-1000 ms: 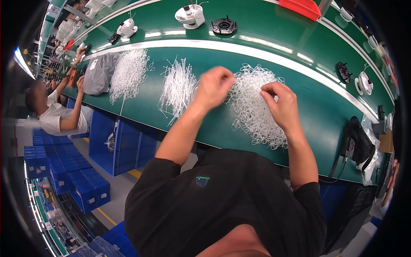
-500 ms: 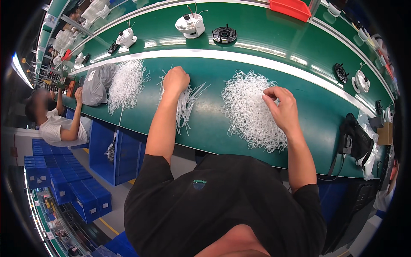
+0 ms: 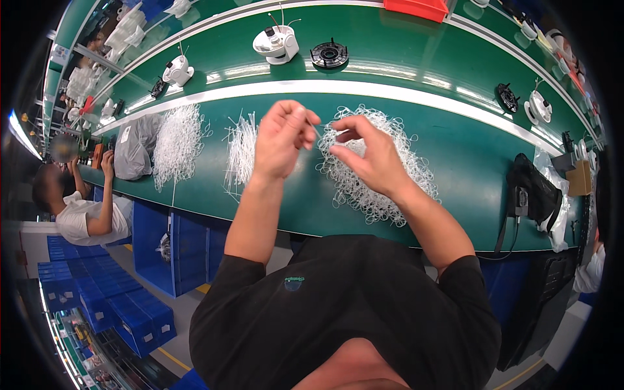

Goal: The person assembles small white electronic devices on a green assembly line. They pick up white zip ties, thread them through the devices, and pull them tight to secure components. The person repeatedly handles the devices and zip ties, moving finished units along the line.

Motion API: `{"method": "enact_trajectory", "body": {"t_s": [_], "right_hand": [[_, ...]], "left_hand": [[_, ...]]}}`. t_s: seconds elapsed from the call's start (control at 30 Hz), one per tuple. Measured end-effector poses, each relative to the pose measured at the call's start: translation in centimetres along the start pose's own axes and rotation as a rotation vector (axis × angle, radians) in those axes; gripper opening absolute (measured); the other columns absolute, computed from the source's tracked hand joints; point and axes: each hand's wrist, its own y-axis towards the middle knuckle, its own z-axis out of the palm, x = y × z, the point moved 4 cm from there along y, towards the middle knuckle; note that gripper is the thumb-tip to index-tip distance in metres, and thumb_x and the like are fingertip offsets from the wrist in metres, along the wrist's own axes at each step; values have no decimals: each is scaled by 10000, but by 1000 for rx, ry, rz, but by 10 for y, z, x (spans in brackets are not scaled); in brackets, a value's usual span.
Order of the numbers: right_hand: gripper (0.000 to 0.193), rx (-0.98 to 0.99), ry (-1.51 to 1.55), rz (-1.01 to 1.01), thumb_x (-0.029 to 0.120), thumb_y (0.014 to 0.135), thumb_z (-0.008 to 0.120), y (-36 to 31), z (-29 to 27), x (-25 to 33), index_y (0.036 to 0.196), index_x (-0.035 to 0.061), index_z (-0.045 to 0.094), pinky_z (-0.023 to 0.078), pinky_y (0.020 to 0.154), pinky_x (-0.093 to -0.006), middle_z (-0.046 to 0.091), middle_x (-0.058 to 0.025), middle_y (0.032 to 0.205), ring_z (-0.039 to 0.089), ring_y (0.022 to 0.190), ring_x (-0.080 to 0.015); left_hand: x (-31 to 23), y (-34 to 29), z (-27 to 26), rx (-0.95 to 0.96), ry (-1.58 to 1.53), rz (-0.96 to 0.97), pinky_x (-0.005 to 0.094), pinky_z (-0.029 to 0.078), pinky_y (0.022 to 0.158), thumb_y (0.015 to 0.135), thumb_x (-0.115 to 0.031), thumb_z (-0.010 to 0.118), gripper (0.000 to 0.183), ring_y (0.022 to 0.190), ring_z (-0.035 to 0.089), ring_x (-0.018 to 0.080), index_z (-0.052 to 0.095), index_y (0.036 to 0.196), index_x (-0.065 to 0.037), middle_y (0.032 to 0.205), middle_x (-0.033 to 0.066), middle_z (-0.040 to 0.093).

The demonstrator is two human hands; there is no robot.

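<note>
My left hand is raised over the table, its thumb and fingers pinched on a thin white cable tie whose end shows faintly between my hands. Facing it, my right hand is open, thumb and fingers apart, the fingertips close to that end. Beneath and behind my right hand lies a broad heap of cable ties closed into loops. A smaller bundle of straight white cable ties lies left of my left hand, partly hidden by that wrist.
Another white tie heap and a grey plastic bag lie farther left on the green table. A black bag lies at right. Behind stand white devices, black round parts and a red tray. A co-worker sits at left.
My left hand has come up from the straight ties and moved right, with a cable tie pinched in it. My right hand has moved left toward it, away from the middle of the looped heap.
</note>
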Motion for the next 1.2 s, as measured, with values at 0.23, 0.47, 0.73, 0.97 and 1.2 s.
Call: {"method": "enact_trajectory", "body": {"t_s": [0.23,0.47,0.73,0.97,1.2], "right_hand": [[117,19,71,89,50,853,706,-3,-3,-11,940,-1,645,556,735,-300,712,-85,838,707,784,-176],[117,88,76,180,66,847,712,-7,-6,-15,936,4,668,555,726,-296,720,-83,839,706,776,-161],[127,265,483,404,29,881,695,-10,-3,-20,981,-28,641,564,716,-258,697,-84,874,678,786,-137],[136,129,452,398,38,885,690,-8,-9,-24,995,-20,634,555,756,-267,688,-78,896,675,820,-131],[199,-223,168,98,41,867,692,-6,-14,-9,1053,8,629,533,762,-287,684,-63,846,672,813,-144]], "left_hand": [[21,-12,19,17,-142,-12,261,576,649,939,-9,632,136,757,660,143,573,1057,23,950,122,673],[33,-16,24,35,-270,-48,243,546,614,915,-7,668,152,738,651,129,597,1048,15,941,110,685],[36,-20,20,-12,-169,1,225,519,587,881,6,707,178,702,630,112,617,1035,10,913,93,684],[27,-29,29,-155,188,221,218,519,598,880,7,710,171,677,623,105,625,1028,23,860,74,673],[36,-33,37,-139,240,124,244,565,621,902,-9,688,134,702,665,129,624,1011,36,828,93,683]]}}
